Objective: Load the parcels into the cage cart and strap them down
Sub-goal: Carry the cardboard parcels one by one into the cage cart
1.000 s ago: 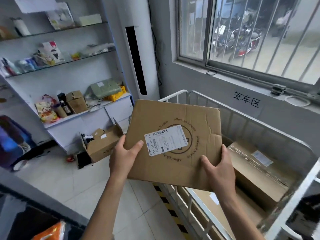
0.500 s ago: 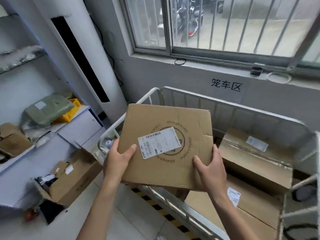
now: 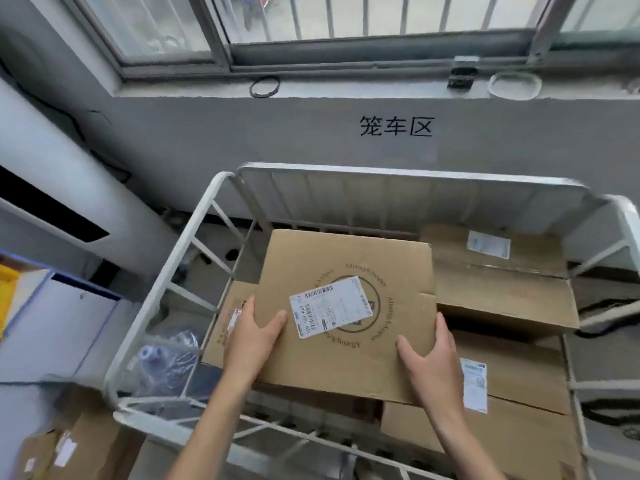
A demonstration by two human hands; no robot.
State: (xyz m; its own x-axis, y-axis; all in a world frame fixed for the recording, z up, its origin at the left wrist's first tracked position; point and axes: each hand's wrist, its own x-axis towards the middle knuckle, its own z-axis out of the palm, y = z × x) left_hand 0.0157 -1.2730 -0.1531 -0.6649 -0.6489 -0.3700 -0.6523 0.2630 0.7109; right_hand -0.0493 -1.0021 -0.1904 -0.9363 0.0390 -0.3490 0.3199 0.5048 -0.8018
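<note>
Soft daylight from the window [image 3: 346, 19] — edges bowed, corners perhaps motion-blurred.

"笼车区" sign [image 3: 396, 126] on grey wall, circular partly legible "Alluring" print on held parcel [image 3: 346, 306], barcoded label [image 3: 330, 306]

So the flat brown cardboard parcel [image 3: 346, 306] with the round printed logo and a white shipping label [image 3: 331, 306] stuck on crooked is held tilted over the white metal cage cart [image 3: 162, 285], near edge gripped on both sides. Under it in the cart there's another brown parcel [image 3: 225, 320] on the left, a taller box [image 3: 502, 282] at the back right, and a big flat one [image 3: 519, 427] in front, each labelled.
</note>
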